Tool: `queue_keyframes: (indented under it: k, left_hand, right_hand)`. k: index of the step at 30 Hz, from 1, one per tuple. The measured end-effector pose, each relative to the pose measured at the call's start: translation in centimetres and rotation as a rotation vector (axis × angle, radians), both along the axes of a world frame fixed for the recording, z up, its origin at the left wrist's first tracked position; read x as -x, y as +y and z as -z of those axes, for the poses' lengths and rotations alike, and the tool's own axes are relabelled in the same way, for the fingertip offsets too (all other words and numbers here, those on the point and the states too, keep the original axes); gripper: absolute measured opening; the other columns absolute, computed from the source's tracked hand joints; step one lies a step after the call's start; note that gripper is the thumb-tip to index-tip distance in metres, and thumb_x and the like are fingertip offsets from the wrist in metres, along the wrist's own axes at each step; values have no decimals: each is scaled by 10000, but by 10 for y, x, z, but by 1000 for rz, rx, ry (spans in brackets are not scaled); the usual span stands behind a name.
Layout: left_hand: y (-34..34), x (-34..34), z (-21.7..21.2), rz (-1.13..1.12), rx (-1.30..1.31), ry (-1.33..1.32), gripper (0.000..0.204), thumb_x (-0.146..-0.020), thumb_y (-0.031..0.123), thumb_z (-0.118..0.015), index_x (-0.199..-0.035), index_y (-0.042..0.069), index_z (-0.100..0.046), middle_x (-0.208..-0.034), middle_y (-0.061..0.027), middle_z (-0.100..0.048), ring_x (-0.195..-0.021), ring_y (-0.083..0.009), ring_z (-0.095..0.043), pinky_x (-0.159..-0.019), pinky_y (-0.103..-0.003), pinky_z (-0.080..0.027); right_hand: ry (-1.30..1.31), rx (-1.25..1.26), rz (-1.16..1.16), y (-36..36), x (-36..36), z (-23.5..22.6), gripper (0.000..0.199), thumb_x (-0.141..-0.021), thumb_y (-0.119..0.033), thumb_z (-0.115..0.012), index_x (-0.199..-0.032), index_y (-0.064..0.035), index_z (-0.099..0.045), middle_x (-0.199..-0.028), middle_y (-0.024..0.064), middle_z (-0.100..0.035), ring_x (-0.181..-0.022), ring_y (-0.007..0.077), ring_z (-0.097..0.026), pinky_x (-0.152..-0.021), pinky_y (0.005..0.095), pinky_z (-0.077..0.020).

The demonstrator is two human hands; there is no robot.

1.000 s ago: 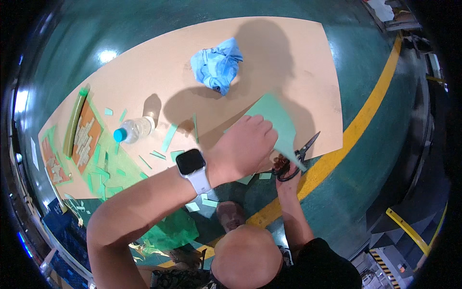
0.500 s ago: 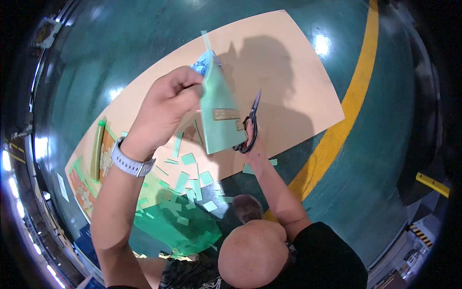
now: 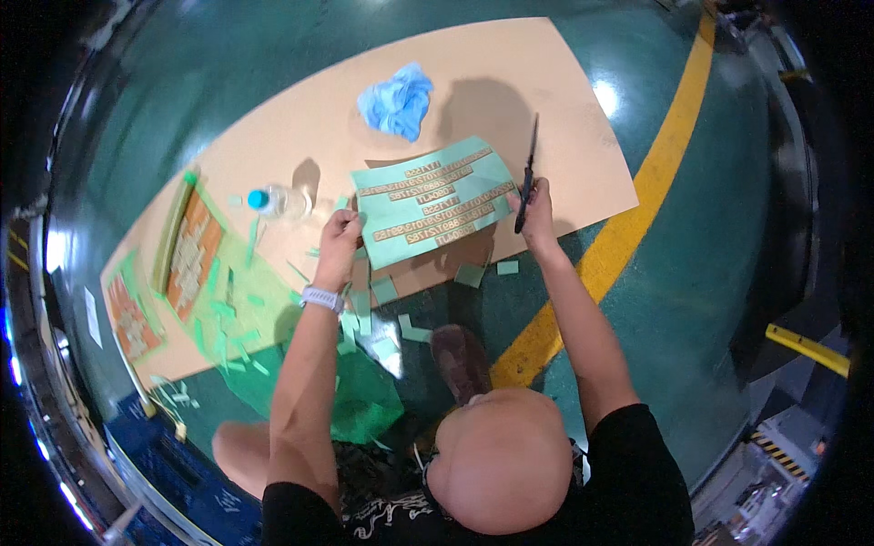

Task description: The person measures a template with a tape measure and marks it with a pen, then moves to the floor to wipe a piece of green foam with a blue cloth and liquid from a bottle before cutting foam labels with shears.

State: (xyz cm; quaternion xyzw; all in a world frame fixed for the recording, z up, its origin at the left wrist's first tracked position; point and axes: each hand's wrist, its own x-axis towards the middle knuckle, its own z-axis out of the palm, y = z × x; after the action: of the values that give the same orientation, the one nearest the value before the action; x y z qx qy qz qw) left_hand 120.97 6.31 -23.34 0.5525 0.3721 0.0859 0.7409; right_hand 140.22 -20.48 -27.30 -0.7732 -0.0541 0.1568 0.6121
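Between my hands a light green stencil sheet is stretched out above the board, with rows of cut-out characters showing brown. My left hand is closed on its left edge, fingers pinching it. Black scissors stand in my right hand, blades pointing away from me. That hand's fingers wrap the handles and also meet the right edge of the sheet; how firmly they grip the edge is hard to see. Beyond the sheet lies a crumpled blue cloth.
The sheet is over a large tan board on the green floor. To the left are a water bottle with a blue cap and a green roll. Green scraps and translucent green film lie near me. A yellow floor line runs right.
The sheet, earlier hanging steeply from my raised left hand, is now spread lower between both hands. My left hand has come down, and the right has moved rightward with the scissors.
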Motion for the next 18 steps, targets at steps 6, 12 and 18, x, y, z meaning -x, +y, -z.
queue_keyframes:
  k: [6,12,18]
  left_hand:
    - [-48,15,80,-99,1,240,150,-877,168,-531,-929,28,-528,-751,-27,-527,-560,-90,-478,-467,-225,-391]
    - [-50,11,65,-235,84,230,194,-876,195,-567,-945,20,-523,-731,-25,-518,-555,-86,-466,-449,-217,-369]
    - [-78,35,62,-267,246,253,227,-824,115,-642,-961,-25,-528,-870,-68,-573,-735,-130,-567,-634,-248,-483]
  right_hand:
    - [-39,380,-67,-20,-6,37,297,-743,21,-607,-942,-16,-389,-801,111,-513,-740,210,-537,-688,332,-448]
    - [-136,429,-109,-20,-17,36,310,-776,-27,-632,-960,-4,-383,-795,123,-541,-738,214,-560,-698,344,-458]
    - [-205,348,-158,-48,34,-16,280,-818,-12,-621,-952,-28,-375,-744,54,-506,-670,129,-518,-619,273,-451]
